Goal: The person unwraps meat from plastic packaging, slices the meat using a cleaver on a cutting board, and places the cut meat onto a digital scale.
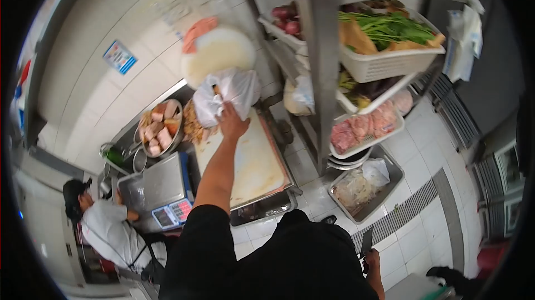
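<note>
My left hand [232, 121] reaches forward over the cutting board [245, 160], its fingers at the near side of a white plastic bag [229, 95]. Whether the fingers grip the bag is too small to tell. Chopped pieces [192, 124] lie on the board just left of the bag. Behind the bag a round white board [218, 52] leans on the wall, with a pink cloth [198, 33] on its edge. Low on the right, my right hand [372, 257] is closed around the handle of a knife [366, 242], its blade pointing up in the view.
A bowl of meat chunks [161, 127] and a blue scale [171, 213] stand left of the board. A co-worker [106, 227] is at the lower left. Right of the board are a metal shelf post [320, 77], baskets of vegetables and meat [362, 132], and a grey floor bin [390, 188].
</note>
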The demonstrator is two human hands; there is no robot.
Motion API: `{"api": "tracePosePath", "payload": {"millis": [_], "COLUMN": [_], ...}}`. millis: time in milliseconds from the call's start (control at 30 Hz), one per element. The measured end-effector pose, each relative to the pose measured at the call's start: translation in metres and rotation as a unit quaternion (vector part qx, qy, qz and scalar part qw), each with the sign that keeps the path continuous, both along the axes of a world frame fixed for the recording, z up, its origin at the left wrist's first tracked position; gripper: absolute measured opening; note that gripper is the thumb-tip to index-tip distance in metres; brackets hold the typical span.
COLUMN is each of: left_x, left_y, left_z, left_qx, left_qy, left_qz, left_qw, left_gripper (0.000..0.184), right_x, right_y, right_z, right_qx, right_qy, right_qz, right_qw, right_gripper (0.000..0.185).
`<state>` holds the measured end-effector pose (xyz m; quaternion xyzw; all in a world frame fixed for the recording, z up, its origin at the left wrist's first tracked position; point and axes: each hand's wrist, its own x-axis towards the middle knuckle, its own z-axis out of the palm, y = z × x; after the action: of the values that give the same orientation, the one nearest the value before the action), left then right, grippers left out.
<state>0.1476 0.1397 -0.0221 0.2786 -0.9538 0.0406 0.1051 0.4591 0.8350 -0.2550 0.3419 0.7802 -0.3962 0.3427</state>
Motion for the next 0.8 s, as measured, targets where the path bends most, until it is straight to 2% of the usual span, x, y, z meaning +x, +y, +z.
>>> {"api": "tracePosePath", "payload": {"millis": [33, 67, 167, 467, 600, 633, 667, 700, 733, 800], "left_x": [0.003, 0.001, 0.004, 0.009, 0.009, 0.010, 0.009, 0.010, 0.017, 0.033], "left_y": [0.005, -0.004, 0.006, -0.002, -0.013, -0.015, -0.020, -0.020, -0.014, -0.003], "left_z": [0.001, -0.011, 0.002, 0.011, 0.015, 0.014, 0.006, 0.005, -0.002, -0.014], "left_qx": [0.007, 0.066, 0.092, 0.160, 0.195, 0.197, 0.216, 0.236, 0.209, 0.096], "left_qy": [0.019, 0.069, 0.054, 0.028, 0.009, 0.013, 0.034, 0.054, 0.095, 0.012], "left_qz": [-0.006, -0.033, -0.001, -0.013, -0.029, -0.022, -0.039, -0.055, -0.071, -0.136], "left_qw": [1.000, 0.995, 0.994, 0.987, 0.980, 0.980, 0.975, 0.969, 0.971, 0.986], "left_gripper": [0.115, 0.114, 0.113, 0.119, 0.116, 0.116, 0.112, 0.109, 0.089, 0.070], "right_x": [-0.007, -0.013, -0.033, -0.076, -0.082, -0.078, -0.076, -0.077, -0.076, -0.073], "right_y": [0.000, 0.000, 0.001, -0.024, -0.041, -0.048, -0.062, -0.078, -0.075, -0.075], "right_z": [-0.001, -0.001, -0.008, 0.019, 0.034, 0.045, 0.069, 0.090, 0.079, 0.056], "right_qx": [-0.008, -0.016, -0.025, -0.031, -0.039, -0.008, 0.023, 0.039, 0.040, -0.044], "right_qy": [0.003, 0.006, 0.018, 0.011, 0.023, 0.057, 0.092, 0.072, 0.073, 0.055], "right_qz": [0.011, 0.020, 0.048, 0.085, 0.111, 0.145, 0.178, 0.202, 0.209, 0.182], "right_qw": [1.000, 1.000, 0.998, 0.996, 0.993, 0.988, 0.980, 0.976, 0.974, 0.981], "right_gripper": [0.026, 0.027, 0.025, 0.020, 0.020, 0.026, 0.032, 0.039, 0.039, 0.022]}}
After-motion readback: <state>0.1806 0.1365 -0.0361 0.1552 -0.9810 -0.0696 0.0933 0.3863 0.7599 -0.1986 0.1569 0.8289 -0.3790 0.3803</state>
